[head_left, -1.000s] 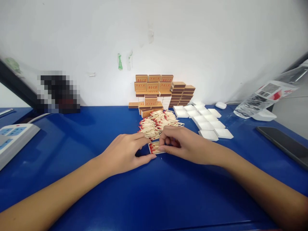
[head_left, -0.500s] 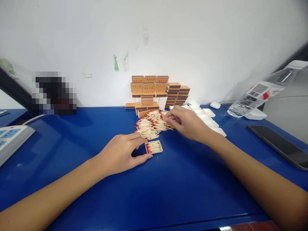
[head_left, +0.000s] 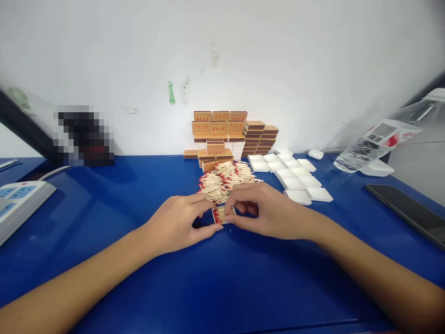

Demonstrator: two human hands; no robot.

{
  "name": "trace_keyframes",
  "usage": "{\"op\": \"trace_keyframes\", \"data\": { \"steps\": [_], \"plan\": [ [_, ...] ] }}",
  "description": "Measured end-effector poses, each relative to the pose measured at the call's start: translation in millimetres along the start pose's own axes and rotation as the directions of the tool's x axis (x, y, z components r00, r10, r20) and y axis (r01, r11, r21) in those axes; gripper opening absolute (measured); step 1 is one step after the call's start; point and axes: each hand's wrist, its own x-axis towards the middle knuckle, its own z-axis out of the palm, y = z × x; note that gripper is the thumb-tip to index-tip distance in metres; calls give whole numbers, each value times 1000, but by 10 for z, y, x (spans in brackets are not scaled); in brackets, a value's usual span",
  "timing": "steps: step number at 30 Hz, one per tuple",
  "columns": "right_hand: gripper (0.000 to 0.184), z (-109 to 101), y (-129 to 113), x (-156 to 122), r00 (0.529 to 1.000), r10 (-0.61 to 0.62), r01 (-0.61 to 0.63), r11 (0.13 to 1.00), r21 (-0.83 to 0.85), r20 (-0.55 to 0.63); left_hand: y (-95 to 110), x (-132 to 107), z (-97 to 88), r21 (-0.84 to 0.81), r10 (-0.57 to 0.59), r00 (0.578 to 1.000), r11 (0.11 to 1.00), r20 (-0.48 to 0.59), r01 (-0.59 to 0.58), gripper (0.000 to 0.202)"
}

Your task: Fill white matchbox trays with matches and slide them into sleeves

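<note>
A small white matchbox tray [head_left: 213, 217] lies on the blue table with red-headed matches [head_left: 220, 214] in it. Thumb and forefinger of my left hand [head_left: 181, 222] grip the tray's left end from both sides. Over its right part my right hand [head_left: 269, 211] is closed in a pinch, fingertips at the matches; the matches in the pinch are mostly hidden by the fingers. Just behind both hands spreads a loose heap of matches [head_left: 225, 178], heads pointing various ways.
Behind the heap, orange-brown matchboxes [head_left: 218, 128] are stacked against the wall. White empty trays [head_left: 287, 174] lie to the right, near a tilted plastic bottle [head_left: 378, 134] and a black phone [head_left: 406, 211]. A power strip [head_left: 24, 199] sits at the left.
My right hand has moved from the match heap toward me, down to the tray. My left hand keeps its grip on the tray. The view has shifted slightly.
</note>
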Motion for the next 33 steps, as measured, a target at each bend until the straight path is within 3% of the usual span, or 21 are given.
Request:
{"op": "trace_keyframes", "data": {
  "steps": [8, 16, 22, 33],
  "plan": [
    [11, 136, 22, 15, 1000, 19, -19, 999, 37, 15, 1, 1, -6, -11, 13, 1000, 1000, 0, -13, 23],
    [7, 96, 31, 7, 1000, -22, 22, 999, -37, 11, -1, -3, -6, -10, 44, 999, 999, 15, -44, 26],
    [6, 2, 5, -23, 997, 16, -7, 994, -110, 80, 1, -5, -6, 0, 49, 999, 999, 8, -49, 28],
    [15, 34, -12, -35, 990, 43, -21, 988, -154, 137, -1, -7, 2, 13, 48, 999, 999, 20, -48, 28]
  ]
}}
